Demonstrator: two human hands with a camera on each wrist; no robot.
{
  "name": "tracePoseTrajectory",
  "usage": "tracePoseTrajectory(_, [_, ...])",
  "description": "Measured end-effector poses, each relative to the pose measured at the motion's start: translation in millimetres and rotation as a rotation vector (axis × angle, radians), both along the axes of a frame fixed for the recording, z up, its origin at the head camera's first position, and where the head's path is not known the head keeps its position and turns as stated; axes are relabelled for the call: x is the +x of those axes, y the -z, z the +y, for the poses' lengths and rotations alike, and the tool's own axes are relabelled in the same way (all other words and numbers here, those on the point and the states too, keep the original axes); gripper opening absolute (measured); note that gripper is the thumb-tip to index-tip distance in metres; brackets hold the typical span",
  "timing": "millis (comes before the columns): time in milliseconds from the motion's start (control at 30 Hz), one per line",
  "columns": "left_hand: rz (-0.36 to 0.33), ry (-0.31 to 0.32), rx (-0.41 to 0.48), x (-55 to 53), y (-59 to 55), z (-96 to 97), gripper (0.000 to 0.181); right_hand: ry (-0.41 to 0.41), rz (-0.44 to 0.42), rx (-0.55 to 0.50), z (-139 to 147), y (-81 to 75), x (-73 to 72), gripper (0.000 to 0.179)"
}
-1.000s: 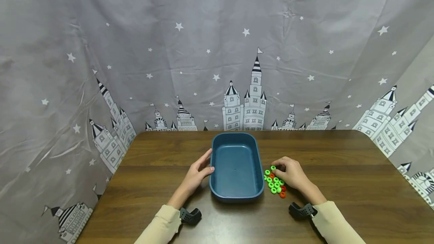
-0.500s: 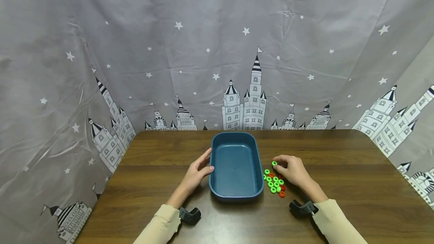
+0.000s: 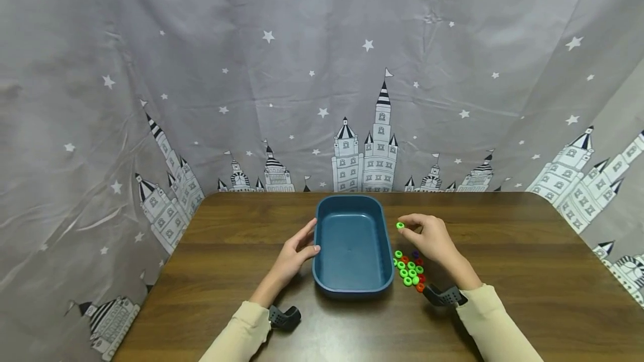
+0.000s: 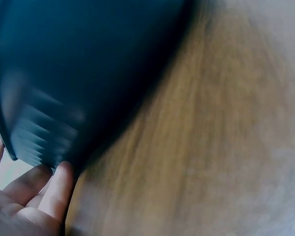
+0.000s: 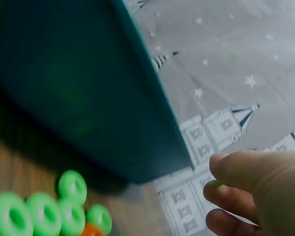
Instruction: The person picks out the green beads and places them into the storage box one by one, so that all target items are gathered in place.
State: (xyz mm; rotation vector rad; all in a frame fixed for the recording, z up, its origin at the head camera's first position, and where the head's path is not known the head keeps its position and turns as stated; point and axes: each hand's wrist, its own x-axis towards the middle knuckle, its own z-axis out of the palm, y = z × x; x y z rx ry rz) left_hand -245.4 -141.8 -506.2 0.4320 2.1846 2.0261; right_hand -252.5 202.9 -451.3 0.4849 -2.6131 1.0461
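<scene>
A deep blue plastic bin (image 3: 352,289) stands on the table. My left hand (image 3: 293,253) lies along its left side, thumb at the rim and fingers against the outer wall. In the left wrist view the fingertips (image 4: 64,172) touch the ridged part of that wall. Between thumb and forefinger, my right hand (image 3: 430,238) pinches a small green ring (image 3: 400,225), raised just right of the bin. Only a green sliver of it shows in the right wrist view, behind the fingers. Loose green rings (image 3: 408,281) and several red or orange ones (image 3: 420,287) lie below the hand, with a dark purple ring (image 3: 415,254).
The brown wooden table (image 3: 241,222) extends on both sides of the bin. Behind it hangs a grey curtain (image 3: 282,127) printed with castles and stars. Black wrist devices (image 3: 284,318) sit at both cuffs.
My right hand has picked the green ring out of the group and brought it up, away from me and slightly left, uncovering the purple ring. The left hand stays at the bin.
</scene>
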Motion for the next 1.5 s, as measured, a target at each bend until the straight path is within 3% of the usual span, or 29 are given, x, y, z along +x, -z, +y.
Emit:
tracePoseTrajectory(433, [0.021,0.021,0.016,1.0,-0.2,-0.4,0.069,-0.124,-0.042,-0.040,-49.2,-15.2,1.8,0.019])
tracePoseTrajectory(700, [0.027,0.039,0.018,-0.2,1.5,-1.8,0.069,-0.227,-0.024,-0.009,-77.3,-11.6,5.2,0.018])
tracePoseTrajectory(967, [0.031,0.041,0.002,0.3,3.8,-0.7,0.069,-0.351,-0.092,0.037,-103.9,-10.7,11.6,0.016])
tracePoseTrajectory(1200, [0.024,0.032,0.017,3.1,0.6,0.1,0.069,-0.363,-0.150,0.063,-118.6,-12.7,13.2,0.017])
tracePoseTrajectory(1500, [0.023,0.038,0.009,4.2,2.1,-0.2,0.068,-0.400,-0.189,0.104,-130.4,-1.0,19.1,0.017])
